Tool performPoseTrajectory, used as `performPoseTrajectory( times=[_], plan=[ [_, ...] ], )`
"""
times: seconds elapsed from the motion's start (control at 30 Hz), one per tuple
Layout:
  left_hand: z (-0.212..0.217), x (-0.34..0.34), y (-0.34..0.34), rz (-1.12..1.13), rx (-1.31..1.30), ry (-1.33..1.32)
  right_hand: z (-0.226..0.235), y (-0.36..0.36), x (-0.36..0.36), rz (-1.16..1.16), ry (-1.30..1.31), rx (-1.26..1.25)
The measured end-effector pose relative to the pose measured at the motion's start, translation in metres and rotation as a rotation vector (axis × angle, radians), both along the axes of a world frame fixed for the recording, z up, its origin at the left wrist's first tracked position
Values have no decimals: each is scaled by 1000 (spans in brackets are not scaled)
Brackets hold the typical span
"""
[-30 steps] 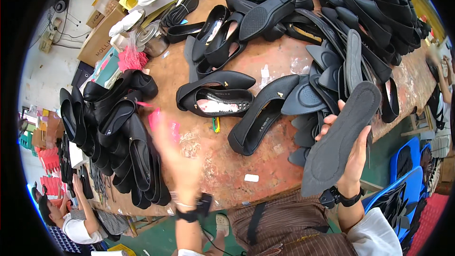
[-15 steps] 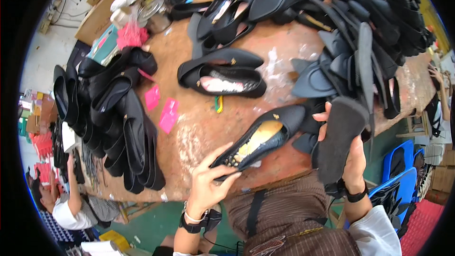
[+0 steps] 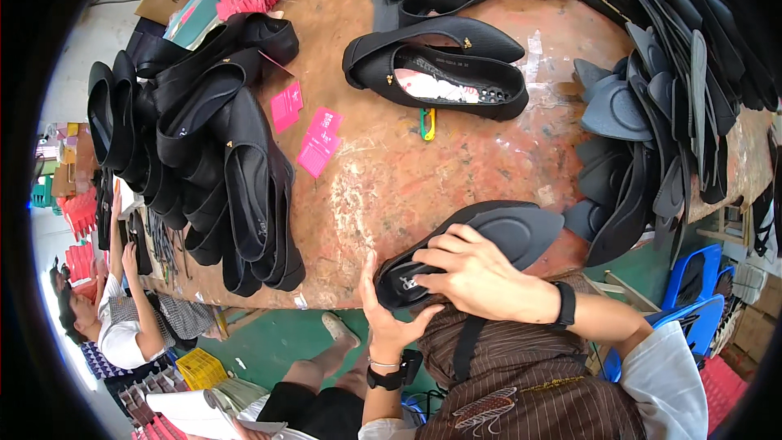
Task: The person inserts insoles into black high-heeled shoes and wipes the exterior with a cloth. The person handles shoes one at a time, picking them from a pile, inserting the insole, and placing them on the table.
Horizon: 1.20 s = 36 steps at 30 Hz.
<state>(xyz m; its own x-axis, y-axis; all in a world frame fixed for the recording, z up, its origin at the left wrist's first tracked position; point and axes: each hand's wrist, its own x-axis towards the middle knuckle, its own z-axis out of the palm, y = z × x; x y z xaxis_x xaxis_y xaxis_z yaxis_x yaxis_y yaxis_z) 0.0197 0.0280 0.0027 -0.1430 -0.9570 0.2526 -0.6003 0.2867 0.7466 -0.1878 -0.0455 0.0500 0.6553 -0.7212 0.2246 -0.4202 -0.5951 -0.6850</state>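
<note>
While the person leans over the near edge of the surface (image 3: 407, 187), both hands close on one black shoe (image 3: 472, 248) held just above their lap. The left hand (image 3: 389, 318) cups the heel end from below, thumb up along the shoe's side and fingers curled under it. The right hand (image 3: 481, 277) lies across the top of the shoe, fingers bent and pressing into the opening near the heel, gripping it. The shoe's pointed toe aims up and to the right, over the surface's edge.

Further back on the surface lies a pair of black flat shoes (image 3: 440, 65), side by side and touching. Just in front of them sits a small yellow-green clip (image 3: 428, 122). To the left, pink paper tags (image 3: 314, 130) lie loose, near a big heap of black shoes (image 3: 204, 155) stacked on their sides. On the right, a pile of dark insoles (image 3: 652, 122) fans out toward the rim. At the lower left, another person (image 3: 122, 318) sits beside the surface, well apart from the held shoe.
</note>
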Motion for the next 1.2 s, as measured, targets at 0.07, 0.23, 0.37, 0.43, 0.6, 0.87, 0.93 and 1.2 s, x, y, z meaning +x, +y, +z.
performPoseTrajectory(
  times=[0.07, 0.23, 0.37, 0.43, 0.6, 0.87, 0.93, 1.2],
  plan=[
    [-7, -1, -2, -16, -69, 54, -6, 2, 10, -14, -40, 28],
    [-11, -3, -6, -35, -60, 72, -20, -1, 17, -12, -31, 45],
    [-14, 3, -7, -44, -12, 85, -22, -6, 23, 33, 36, 45],
    [-12, 4, -6, -1, 106, 119, -15, -8, 25, 57, 68, 35],
    [-5, 6, -16, -86, -12, 280, -19, -4, 29, 214, 184, -89],
    [-8, 1, -7, -69, 43, 399, -12, -7, 38, 352, 134, 275],
    [-15, 0, -7, -29, 53, 428, -19, -9, 37, 372, 192, 110],
    [-19, -12, -11, 97, 24, 389, -10, 13, 19, 46, 352, -94]
  ],
)
